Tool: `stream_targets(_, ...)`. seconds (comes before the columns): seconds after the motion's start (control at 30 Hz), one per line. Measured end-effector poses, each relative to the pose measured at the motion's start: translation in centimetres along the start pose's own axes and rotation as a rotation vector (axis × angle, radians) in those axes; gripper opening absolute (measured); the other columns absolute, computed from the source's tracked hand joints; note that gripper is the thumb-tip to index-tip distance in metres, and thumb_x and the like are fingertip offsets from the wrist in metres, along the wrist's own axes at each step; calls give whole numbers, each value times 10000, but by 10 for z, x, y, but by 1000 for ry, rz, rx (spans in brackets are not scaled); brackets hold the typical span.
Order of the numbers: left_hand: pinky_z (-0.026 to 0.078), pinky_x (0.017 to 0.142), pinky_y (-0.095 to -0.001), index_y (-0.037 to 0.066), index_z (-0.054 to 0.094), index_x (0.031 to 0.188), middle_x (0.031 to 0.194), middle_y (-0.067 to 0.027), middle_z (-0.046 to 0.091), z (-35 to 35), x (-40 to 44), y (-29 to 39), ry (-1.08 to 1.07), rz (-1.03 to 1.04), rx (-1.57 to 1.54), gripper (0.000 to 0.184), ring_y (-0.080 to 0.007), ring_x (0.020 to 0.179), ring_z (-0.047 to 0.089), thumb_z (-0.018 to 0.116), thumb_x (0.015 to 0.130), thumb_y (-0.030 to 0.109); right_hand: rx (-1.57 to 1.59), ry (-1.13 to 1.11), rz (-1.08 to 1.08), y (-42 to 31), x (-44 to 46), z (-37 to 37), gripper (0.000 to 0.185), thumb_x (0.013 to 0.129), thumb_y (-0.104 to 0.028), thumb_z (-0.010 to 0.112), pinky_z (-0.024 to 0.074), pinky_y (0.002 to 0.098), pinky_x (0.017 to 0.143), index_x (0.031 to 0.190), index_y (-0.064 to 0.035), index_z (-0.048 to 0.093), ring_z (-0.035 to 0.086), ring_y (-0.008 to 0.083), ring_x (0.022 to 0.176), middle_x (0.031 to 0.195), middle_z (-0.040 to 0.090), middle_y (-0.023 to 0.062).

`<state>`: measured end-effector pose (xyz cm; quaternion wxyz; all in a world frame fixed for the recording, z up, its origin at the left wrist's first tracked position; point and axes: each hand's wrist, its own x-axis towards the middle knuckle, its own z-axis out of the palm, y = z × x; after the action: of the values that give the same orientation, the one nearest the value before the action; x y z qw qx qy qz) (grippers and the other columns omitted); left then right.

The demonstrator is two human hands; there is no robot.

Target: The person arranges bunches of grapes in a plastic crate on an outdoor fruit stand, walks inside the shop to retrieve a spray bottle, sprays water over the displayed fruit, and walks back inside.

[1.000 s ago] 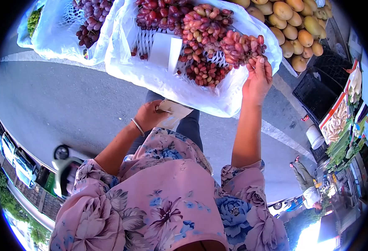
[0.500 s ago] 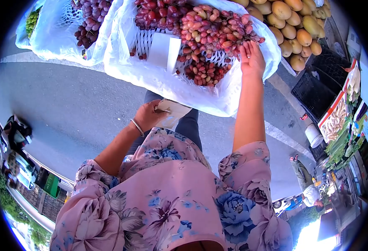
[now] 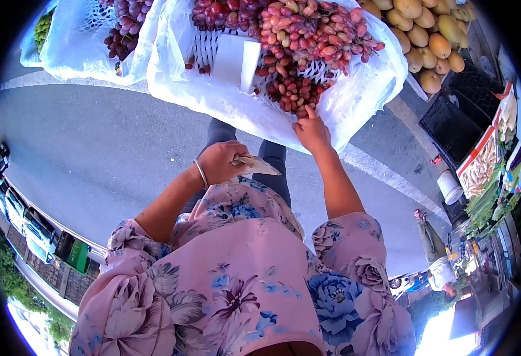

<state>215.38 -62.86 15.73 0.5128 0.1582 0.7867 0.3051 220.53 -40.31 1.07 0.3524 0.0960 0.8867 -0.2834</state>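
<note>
My left hand (image 3: 220, 163), with a bracelet at the wrist, is closed on a thin whitish piece of folded paper (image 3: 260, 165) in front of my waist. My right hand (image 3: 314, 130) is at the near edge of a plastic-lined crate (image 3: 213, 110). Its index finger stretches to the lower end of a small bunch of red grapes (image 3: 296, 92), touching or almost touching it, while the other fingers curl in. Nothing shows in that hand. A larger bunch of pinkish-red grapes (image 3: 314, 32) lies just beyond, and a white card (image 3: 229, 59) stands to its left.
Another lined crate (image 3: 73, 50) with purple grapes (image 3: 131, 26) is at left. Yellow-orange fruit (image 3: 432, 41) is piled at right, near black crates (image 3: 456, 127) and a white bucket (image 3: 449, 187). Asphalt (image 3: 94, 136) lies below. A person (image 3: 438, 261) stands at lower right.
My right hand has moved from the large bunch at the crate's right side down and left to the small bunch. My left hand has shifted slightly right, tilting the paper edge-on.
</note>
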Motion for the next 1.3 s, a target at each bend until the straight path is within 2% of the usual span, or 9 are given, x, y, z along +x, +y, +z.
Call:
stream_targets(0.03,453,618,-291,17,565,766,840,-106,586,2,3,1,1,-1,1,119,-222,701,576,605,664,66,-19,-100,63,-3,-2,-1,180,738,-254,543,368,387,853,833,-124,624,447,244,1055,1223,408,61)
stream_targets(0.1,458,662,-301,8,563,723,1060,-129,516,5,8,2,23,130,29,107,-256,780,566,607,648,71,-53,-54,82,-10,-2,0,148,722,-240,555,380,388,818,781,-119,617,481,255,985,1092,495,42)
stream_targets(0.23,455,715,-307,10,584,738,1205,-140,403,10,32,4,123,271,136,116,-260,833,560,597,647,80,47,547,-285,-35,29,8,87,716,-208,545,377,395,735,747,-149,601,484,234,894,821,524,-1)
stream_targets(0.33,428,800,-331,43,610,887,1297,-166,285,11,57,3,7,20,156,269,-299,909,546,586,639,145,-246,369,-311,-56,57,16,132,708,-152,493,337,363,770,769,-142,611,451,204,941,895,500,39)
stream_targets(0.43,417,822,-330,52,602,933,1296,-161,293,13,70,5,-57,-117,231,330,-306,908,547,587,633,189,-390,257,-306,-64,74,23,156,709,-157,482,317,352,794,784,-126,615,434,192,969,924,492,49)
stream_targets(0.6,409,839,-327,77,595,967,1236,-168,369,11,82,1,-148,-106,332,337,-308,922,542,558,658,206,-461,237,-476,-48,79,15,173,728,-172,455,304,350,823,777,-126,615,444,184,957,915,503,35)
stream_targets(0.77,410,840,-326,79,595,948,1251,-161,345,22,68,-1,-133,-102,357,294,-306,918,543,540,681,187,-310,408,-440,-25,70,10,156,745,-158,436,313,363,822,776,-134,587,478,165,930,862,564,16)
stream_targets(1.0,406,841,-323,92,601,916,1267,-165,318,27,65,1,-104,-89,395,256,-292,938,536,529,679,155,194,739,-315,5,10,-29,85,693,-134,609,449,325,570,759,-104,563,564,243,647,718,583,53)
stream_targets(1.3,373,882,-332,100,593,953,1292,-161,278,27,52,15,-117,-109,429,256,-289,1006,495,502,715,130,588,909,-219,-34,-63,-113,81,734,-80,611,462,276,573,805,-43,597,586,197,651,762,605,92)
